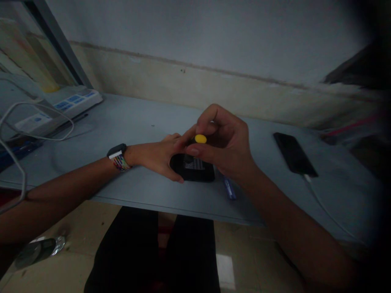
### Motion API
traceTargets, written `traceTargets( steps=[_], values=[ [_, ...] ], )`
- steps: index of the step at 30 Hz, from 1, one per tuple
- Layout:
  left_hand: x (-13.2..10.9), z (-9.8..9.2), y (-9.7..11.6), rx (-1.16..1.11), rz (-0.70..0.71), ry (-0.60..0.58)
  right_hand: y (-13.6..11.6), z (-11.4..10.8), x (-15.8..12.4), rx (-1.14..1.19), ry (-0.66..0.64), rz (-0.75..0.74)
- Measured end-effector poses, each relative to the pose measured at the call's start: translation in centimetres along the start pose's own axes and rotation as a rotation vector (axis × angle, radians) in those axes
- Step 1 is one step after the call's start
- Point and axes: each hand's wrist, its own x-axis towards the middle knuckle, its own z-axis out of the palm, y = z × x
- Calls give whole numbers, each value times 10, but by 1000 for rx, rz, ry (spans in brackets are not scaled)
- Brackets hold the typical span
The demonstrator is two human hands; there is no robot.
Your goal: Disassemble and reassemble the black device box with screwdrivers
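Note:
My left hand (165,156) is on the desk with its thumb and fingers around the left end of a flat black case (200,174). Pale printed lines show on the case's upper face. Above it, my right hand (224,142) pinches a small dark tool with a round yellow end (200,138) between thumb and fingers. The yellow end faces up towards me, and my fingers cover most of the tool, so its kind does not show. Just right of the case, partly under my right wrist, lies a small blue stick-shaped object (229,189).
A black phone (295,154) with a white cable (325,207) lies to the right. At the left are a white power strip (64,108) and a looping pale cable (23,175). A wall (195,85) closes off the back of the desk (137,112). A bottle (39,252) lies on the floor.

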Motion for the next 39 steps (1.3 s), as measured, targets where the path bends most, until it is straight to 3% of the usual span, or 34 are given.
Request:
traceTargets(
  steps=[5,11,21,33,39],
  values=[
    [-1,-1,-1,68,8,-13,-1,-9,-4,-57,14,-23],
    [0,-1,1,64,13,-3,-4,-18,-6,-4,-79,-5],
    [-1,0,4,83,-19,39,-4,0,-1,-30,-22,47],
    [-2,0,0,47,-4,1,-9,-16,-9,-41,-49,35],
    [0,1,0,49,8,-1,-10,-11,-7,-50,-73,30]
  ],
)
